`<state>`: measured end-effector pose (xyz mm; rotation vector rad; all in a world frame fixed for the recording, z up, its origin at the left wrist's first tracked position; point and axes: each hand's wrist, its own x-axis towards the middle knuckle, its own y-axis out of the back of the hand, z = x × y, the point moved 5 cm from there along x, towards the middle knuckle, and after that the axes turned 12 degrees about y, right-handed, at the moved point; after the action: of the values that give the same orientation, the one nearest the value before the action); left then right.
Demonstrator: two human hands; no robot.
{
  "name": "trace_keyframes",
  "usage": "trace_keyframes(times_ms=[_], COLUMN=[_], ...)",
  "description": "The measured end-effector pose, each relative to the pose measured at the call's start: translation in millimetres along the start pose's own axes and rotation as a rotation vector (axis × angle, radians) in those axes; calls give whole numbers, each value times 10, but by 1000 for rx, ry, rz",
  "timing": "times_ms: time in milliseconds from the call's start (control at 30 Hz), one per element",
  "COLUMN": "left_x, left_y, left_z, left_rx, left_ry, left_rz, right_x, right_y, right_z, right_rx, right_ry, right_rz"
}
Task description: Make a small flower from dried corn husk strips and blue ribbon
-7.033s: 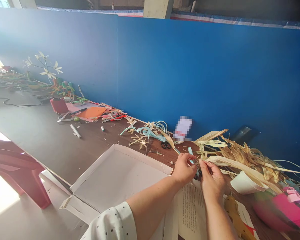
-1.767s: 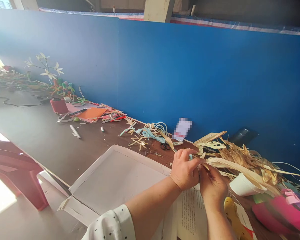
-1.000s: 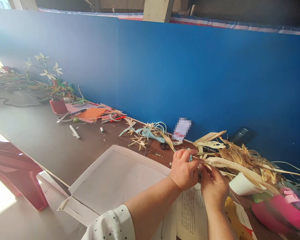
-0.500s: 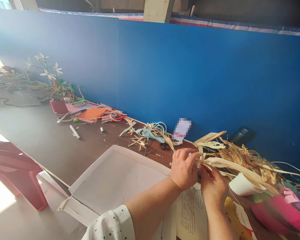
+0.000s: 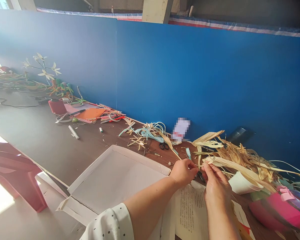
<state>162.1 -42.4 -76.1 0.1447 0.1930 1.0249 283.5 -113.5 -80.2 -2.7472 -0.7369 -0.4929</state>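
Observation:
My left hand (image 5: 183, 173) is closed in a pinch on the left end of a thin, pale stem-like strip (image 5: 199, 165). Facing it, my right hand (image 5: 217, 183) pinches the other end, where a small cream tuft of corn husk (image 5: 209, 160) shows above the fingertips. The fingers partly hide this piece. Just behind my hands lies a heap of dry corn husks (image 5: 237, 155). A printed page (image 5: 190, 210) is spread below my wrists. Dark-handled scissors (image 5: 163, 146) rest on the table beyond my left hand.
A shallow white cardboard box (image 5: 115, 176) sits left of my forearm. At right are a white cup (image 5: 243, 183) lying tilted and a pink bag-like item (image 5: 267, 213). Along the blue partition (image 5: 190, 76) lie light-blue ribbon (image 5: 150, 134), orange paper (image 5: 92, 113) and a thread spool (image 5: 57, 106).
My left hand has lowered and turned, its fingers now pinching lower down. My hands have drawn slightly apart, so the thin strip between them now shows.

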Motion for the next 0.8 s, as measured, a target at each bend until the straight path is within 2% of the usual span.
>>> trace_keyframes(times_ms=[133,267,400,500,600,800], left_x=[36,44,60,92,125,152], left_y=[-49,-44,-30,-35,-60,-72], left_z=[-62,-54,-82,-124,-151,-157], left_rx=[-41,40,84,14,-82,-216], left_ry=[80,62,101,159,200,249], left_rz=[-88,-81,-22,-24,-80,-109], right_x=[-4,-14,-22,-22,-11,-3], right_y=[-3,-17,-36,-50,-56,-42], right_z=[-11,-36,-31,-14,-20,2], right_rx=[-10,-9,56,92,76,73], right_ry=[-28,-45,-124,-172,-147,-151], right_rz=[-10,-36,-10,4,-11,-9])
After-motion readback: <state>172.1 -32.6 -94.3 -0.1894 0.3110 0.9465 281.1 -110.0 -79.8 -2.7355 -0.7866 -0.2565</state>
